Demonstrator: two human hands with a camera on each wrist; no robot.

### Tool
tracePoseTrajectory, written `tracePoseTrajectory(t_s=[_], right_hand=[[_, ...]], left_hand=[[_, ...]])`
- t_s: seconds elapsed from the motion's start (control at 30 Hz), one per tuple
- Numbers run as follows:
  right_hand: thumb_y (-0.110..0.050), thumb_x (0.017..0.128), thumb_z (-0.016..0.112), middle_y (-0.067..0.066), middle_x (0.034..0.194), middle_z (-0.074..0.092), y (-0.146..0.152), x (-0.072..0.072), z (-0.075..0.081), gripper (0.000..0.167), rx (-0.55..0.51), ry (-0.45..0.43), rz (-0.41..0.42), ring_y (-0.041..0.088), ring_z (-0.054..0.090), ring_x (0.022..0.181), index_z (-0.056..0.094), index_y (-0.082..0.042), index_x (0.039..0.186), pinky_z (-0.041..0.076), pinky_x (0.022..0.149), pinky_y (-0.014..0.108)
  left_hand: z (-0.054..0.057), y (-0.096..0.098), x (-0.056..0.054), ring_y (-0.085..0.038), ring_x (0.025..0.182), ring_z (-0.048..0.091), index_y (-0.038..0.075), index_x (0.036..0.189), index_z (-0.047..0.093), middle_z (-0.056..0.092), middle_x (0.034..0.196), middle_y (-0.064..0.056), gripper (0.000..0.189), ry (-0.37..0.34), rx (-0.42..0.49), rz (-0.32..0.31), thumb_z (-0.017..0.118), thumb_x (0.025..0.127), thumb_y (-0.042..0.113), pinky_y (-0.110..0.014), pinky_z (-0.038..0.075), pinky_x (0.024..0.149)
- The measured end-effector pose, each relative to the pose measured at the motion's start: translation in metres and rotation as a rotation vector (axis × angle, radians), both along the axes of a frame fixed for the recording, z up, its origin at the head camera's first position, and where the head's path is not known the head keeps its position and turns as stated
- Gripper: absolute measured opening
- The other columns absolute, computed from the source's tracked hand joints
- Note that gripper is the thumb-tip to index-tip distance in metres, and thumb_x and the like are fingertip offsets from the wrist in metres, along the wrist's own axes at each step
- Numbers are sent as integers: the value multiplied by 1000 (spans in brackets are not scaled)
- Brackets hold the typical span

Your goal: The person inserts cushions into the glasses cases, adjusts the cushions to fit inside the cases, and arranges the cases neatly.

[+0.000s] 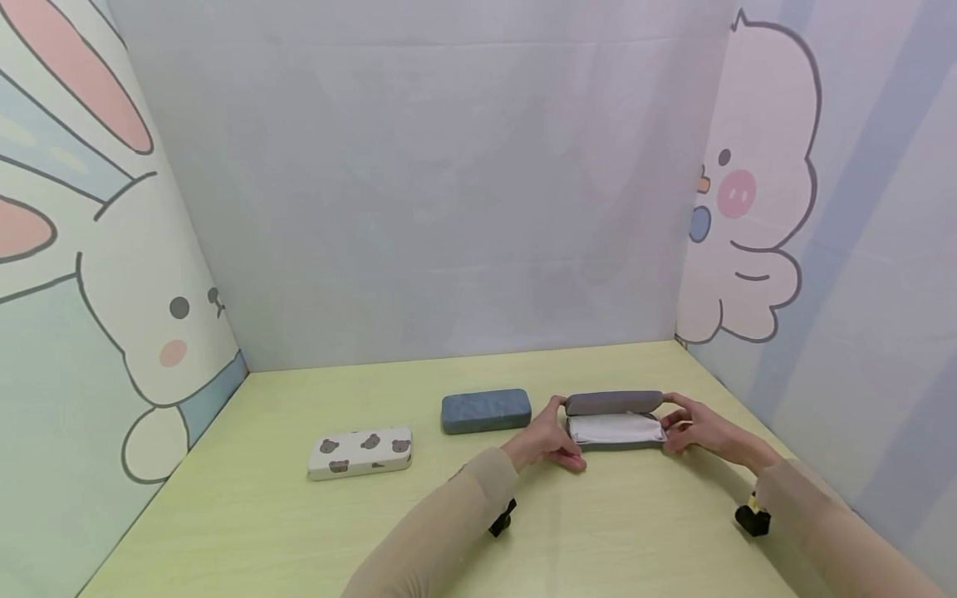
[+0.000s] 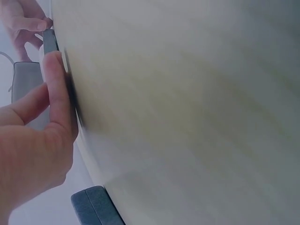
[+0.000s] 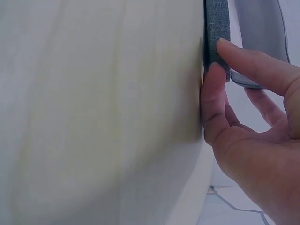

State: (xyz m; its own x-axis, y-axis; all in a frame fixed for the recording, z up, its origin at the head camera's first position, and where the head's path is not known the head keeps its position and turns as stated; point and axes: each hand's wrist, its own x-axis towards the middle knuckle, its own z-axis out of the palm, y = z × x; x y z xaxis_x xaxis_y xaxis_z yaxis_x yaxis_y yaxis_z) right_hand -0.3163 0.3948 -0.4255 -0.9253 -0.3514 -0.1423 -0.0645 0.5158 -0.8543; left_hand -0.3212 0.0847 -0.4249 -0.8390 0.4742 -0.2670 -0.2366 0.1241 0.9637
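Observation:
An opened dark grey glasses case (image 1: 615, 404) lies on the table at the right in the head view, its lid raised at the back. White cloth-like material (image 1: 616, 428) fills its base. My left hand (image 1: 544, 438) holds the left end, thumb at the front and a finger up at the lid. At the opposite end, my right hand (image 1: 701, 428) grips the case with its thumb and fingers. The right wrist view shows the thumb and a fingertip pinching the base's fabric-textured corner (image 3: 218, 37), with other fingers behind by the lid.
A blue glasses case (image 1: 486, 411), closed, lies just left of my left hand. Farther left is a white case with brown bears (image 1: 360, 453), also closed. The pale yellow table (image 1: 247, 515) meets a plain back wall (image 1: 426, 208) and cartoon-printed side walls.

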Motion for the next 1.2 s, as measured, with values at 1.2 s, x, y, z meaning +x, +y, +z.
tracePoseTrajectory(t_s=[1.2], right_hand=[[-5, 84, 69, 24, 119, 47, -1, -1, 0, 97, 10, -2, 33, 18, 53, 90, -1, 1, 152, 51, 70, 26]], left_hand=[[0, 1, 3, -29, 56, 69, 29, 152, 16, 69, 80, -30, 96, 64, -58, -1, 62, 82, -17, -40, 62, 59]])
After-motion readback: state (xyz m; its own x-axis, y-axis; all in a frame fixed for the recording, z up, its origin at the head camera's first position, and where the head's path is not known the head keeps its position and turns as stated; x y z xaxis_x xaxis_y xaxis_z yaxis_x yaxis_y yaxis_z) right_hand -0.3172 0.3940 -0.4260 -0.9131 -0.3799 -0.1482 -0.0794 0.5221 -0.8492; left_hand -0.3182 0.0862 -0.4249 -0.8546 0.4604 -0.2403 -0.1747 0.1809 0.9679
